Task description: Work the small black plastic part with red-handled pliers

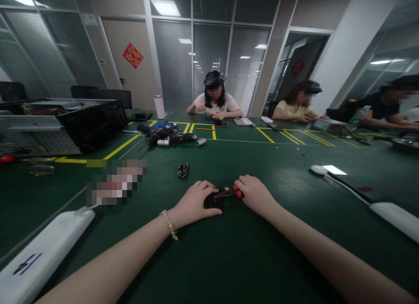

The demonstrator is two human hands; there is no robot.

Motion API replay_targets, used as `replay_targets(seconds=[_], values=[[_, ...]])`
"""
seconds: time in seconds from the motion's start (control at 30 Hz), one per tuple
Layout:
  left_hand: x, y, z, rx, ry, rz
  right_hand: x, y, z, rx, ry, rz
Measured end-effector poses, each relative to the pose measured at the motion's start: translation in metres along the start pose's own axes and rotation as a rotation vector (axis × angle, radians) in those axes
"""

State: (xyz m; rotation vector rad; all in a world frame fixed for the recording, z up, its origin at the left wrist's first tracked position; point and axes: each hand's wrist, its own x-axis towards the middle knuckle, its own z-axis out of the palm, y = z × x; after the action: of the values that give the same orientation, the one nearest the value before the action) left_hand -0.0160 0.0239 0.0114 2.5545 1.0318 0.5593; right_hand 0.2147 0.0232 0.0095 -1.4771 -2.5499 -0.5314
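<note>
Head view: A small black part sits at the green desk, framed between the thumb and fingers of the left hand, which grasps it. The right hand clasps red-handled pliers, their nose over the part. A dark piece lies just beyond; a co-worker sits at the desk's far edge.

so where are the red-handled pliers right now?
In the head view, slightly right of centre and below mid-height: the pliers are in the right hand, tips over the black part at the left hand.
</note>
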Motion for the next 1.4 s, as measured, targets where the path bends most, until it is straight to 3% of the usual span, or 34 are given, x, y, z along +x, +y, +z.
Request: replay_targets(seconds=[1.4], values=[[-0.0004,0.0004,-0.0002,-0.007,-0.001,0.0,0.0002,0.0005,-0.0012,0.03,-0.001,-0.02]])
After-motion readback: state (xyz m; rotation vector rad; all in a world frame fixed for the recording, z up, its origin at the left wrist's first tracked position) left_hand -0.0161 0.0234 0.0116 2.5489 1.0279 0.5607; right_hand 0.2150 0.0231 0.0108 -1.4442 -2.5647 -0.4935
